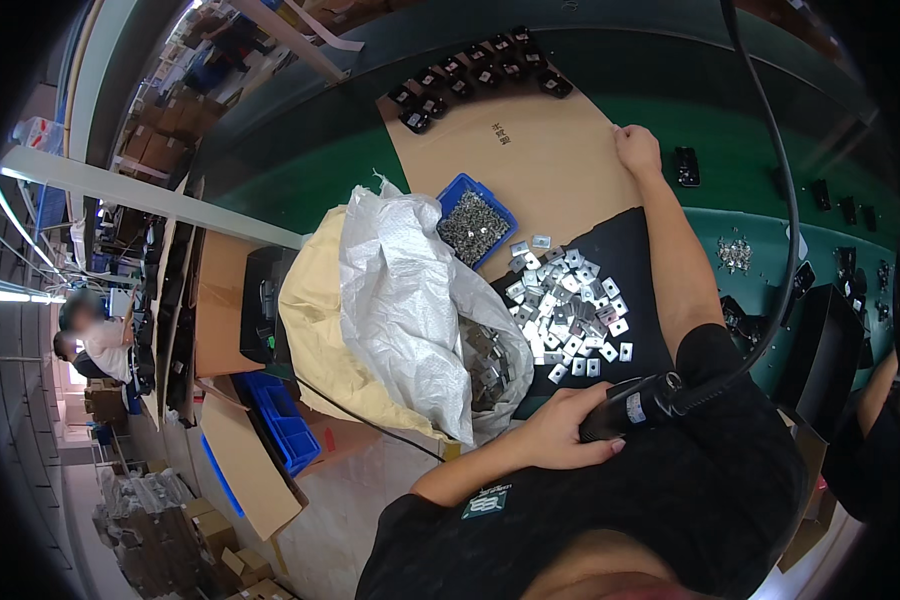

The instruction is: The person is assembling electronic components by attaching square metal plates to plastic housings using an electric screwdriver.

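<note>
My left hand [570,432] is wrapped round a black cylindrical power tool, probably an electric screwdriver [632,404], held close to my chest with its cord trailing right. My right hand [638,152] reaches far forward, fingers closed at the right edge of a flat cardboard sheet [530,150]. Several black plastic parts [485,74] stand in rows at the sheet's far end. Nearer me, small square metal plates with holes [570,310] lie heaped on a black sheet [630,255]. Beside them is a blue bin [511,213] filled with small screws [473,228].
An open white woven sack [395,290] with metal pieces inside stands left of the plates. Black parts and loose screws [735,254] lie on the green bench [715,225] at right. A black cable [785,190] hangs there. Blue trays [280,425] stand lower left. Another person [108,345] is far left.
</note>
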### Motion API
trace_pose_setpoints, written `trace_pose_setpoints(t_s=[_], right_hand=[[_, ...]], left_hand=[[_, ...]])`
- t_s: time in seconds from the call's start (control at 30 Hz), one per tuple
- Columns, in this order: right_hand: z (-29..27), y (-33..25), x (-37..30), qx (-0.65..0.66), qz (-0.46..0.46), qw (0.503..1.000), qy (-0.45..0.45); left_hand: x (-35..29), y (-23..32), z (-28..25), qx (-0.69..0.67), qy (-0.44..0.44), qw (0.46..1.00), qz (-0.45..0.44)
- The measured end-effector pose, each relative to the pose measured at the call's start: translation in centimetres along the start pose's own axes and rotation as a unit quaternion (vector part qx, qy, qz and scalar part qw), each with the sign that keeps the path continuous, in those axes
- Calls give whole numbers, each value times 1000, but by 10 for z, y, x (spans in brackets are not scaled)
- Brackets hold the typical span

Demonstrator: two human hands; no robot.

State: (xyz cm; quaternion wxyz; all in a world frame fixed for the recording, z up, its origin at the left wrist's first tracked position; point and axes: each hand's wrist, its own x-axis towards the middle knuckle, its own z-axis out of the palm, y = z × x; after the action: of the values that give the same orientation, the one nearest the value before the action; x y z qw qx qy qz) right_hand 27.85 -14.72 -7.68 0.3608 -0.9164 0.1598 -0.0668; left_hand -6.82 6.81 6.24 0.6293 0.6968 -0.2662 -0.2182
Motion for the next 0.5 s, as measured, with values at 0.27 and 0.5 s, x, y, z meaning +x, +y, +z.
trace_pose_setpoints(t_s=[0.27, 0.5], right_hand=[[-2, -5, -11, 1, 31, 999, -8], [-3, -11, -14, 3, 18, 1000, -16]], left_hand=[[-2, 1, 1, -4, 4, 1000, -5], [-4, 4, 7, -7, 5, 1000, 4]])
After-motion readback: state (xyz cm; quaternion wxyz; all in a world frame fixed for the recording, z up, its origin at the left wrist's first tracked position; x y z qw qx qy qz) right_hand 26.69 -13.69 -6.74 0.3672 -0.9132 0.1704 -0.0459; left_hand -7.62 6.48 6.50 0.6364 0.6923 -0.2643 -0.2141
